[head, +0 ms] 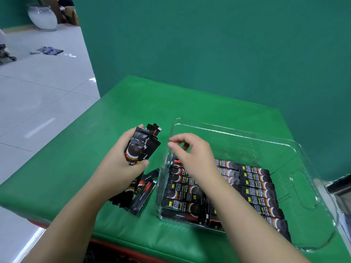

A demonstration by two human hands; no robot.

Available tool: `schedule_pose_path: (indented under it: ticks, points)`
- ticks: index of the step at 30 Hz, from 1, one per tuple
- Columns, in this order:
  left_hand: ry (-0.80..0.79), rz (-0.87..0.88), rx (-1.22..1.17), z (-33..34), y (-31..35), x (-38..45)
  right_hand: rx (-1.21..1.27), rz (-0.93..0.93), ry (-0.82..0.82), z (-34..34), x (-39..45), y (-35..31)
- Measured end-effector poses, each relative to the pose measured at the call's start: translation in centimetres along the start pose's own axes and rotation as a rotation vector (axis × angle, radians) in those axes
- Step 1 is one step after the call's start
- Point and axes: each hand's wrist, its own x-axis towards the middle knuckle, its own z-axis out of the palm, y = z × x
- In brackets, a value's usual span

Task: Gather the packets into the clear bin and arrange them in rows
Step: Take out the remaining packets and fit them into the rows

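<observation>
My left hand (121, 160) grips a bunch of black stick packets (144, 143) upright, left of the clear bin (296, 168). Under my left wrist a few more black packets (138, 194) lie loose on the green table. My right hand (191, 154) hovers over the bin's left wall with fingers loosely curled and nothing in them. On the bin's floor, black packets (258, 190) lie side by side in rows; my right forearm hides the middle of them.
The green padded table (144, 103) ends at a drop to the tiled floor on the left and near me. A green wall stands behind. A white vase (42, 17) and a cloth (49, 50) sit far off on the floor.
</observation>
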Motion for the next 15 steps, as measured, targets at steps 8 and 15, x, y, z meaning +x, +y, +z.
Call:
schedule_pose_path:
  ticks: [8, 15]
  points:
    - [-0.079, 0.031, -0.026, -0.1, 0.0, -0.4, 0.176, 0.016, -0.155, 1.5, -0.5, -2.0]
    - [-0.129, 0.035, 0.083, 0.0, 0.3, -0.5, 0.196, 0.029, -0.153, 1.2, -1.0, -1.4]
